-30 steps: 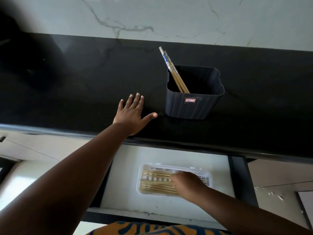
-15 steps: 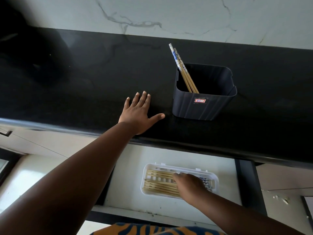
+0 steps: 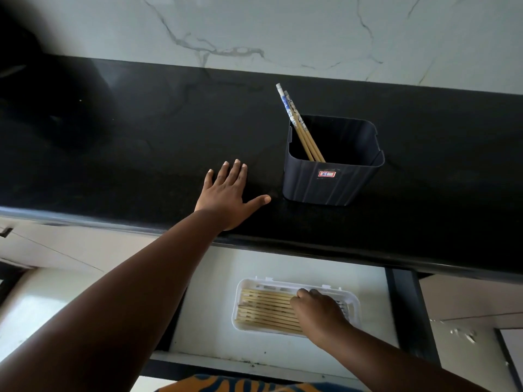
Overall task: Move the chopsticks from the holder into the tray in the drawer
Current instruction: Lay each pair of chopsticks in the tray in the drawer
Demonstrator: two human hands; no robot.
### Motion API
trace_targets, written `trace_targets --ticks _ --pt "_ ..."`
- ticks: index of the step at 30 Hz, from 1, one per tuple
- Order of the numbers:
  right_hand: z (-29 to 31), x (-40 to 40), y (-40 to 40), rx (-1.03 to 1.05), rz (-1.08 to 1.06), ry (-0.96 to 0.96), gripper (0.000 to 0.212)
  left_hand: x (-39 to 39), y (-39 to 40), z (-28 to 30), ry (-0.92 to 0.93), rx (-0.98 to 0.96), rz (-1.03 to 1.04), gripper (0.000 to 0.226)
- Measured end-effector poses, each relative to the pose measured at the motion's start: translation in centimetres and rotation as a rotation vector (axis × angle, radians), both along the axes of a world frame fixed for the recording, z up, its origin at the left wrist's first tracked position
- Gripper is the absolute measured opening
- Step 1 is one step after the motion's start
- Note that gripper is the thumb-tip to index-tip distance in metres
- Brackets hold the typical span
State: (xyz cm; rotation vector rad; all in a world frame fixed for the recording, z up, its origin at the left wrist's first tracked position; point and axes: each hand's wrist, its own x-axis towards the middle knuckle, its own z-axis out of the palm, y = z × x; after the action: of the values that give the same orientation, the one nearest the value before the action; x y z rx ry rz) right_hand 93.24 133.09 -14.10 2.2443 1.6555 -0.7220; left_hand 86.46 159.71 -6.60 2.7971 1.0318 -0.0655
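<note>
A dark blue square holder (image 3: pixel 331 185) stands on the black countertop (image 3: pixel 141 137). Two chopsticks (image 3: pixel 297 123) with blue-and-white tops lean in its left corner. Below, the open drawer (image 3: pixel 209 312) holds a white slotted tray (image 3: pixel 237 301) with several wooden chopsticks (image 3: pixel 266 309) lying side by side. My right hand (image 3: pixel 319 312) is down in the tray's right half, fingers curled onto those chopsticks and hiding their right ends. My left hand (image 3: pixel 226 196) lies flat on the counter, fingers spread, just left of the holder and not touching it.
A white marble wall (image 3: pixel 283 29) backs the counter. The counter's front edge (image 3: pixel 311 250) overhangs the rear of the drawer. Pale cabinet fronts (image 3: pixel 56 250) flank the drawer on both sides. A dark blurred shape (image 3: pixel 25 52) fills the top left corner.
The view has shifted slightly. My right hand stays in the tray, its fingers edging a little over the chopsticks. My left hand has not moved on the counter.
</note>
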Motion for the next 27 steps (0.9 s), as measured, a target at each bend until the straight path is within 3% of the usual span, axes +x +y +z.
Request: trace_targets --ticks 5,7,11,14,17,19,23,27 --pt "9.8 0.7 3.4 -0.142 -0.011 0.337 0.038 0.0 -0.1 0.1 -0.010 -0.010 -0.006 0.109" --pt "15.5 1.1 5.3 -0.106 0.030 0.494 0.031 0.1 -0.1 0.2 -0.016 -0.008 -0.005 0.107" --pt "26.4 3.2 8.1 0.225 -0.053 0.768 0.019 0.1 -0.1 0.3 0.050 0.037 -0.023 0.102" --pt "31.4 6.5 9.4 0.556 -0.213 0.826 0.022 0.0 -0.1 0.3 0.004 0.006 0.000 0.102" --pt "32.2 10.0 10.8 0.804 -0.394 0.730 0.014 0.0 -0.2 0.3 -0.006 0.002 0.001 0.111" --pt "30.6 11.6 11.8 0.842 -0.524 0.675 0.012 0.0 -0.2 0.1 -0.018 0.008 0.004 0.112" --pt "25.7 13.6 13.5 0.695 -0.693 0.551 0.005 0.0 0.1 -0.3 -0.029 0.005 0.011 0.112" --pt "22.5 14.6 14.9 0.568 -0.714 0.442 0.017 -0.1 0.2 -0.4 -0.021 0.004 0.013 0.109"
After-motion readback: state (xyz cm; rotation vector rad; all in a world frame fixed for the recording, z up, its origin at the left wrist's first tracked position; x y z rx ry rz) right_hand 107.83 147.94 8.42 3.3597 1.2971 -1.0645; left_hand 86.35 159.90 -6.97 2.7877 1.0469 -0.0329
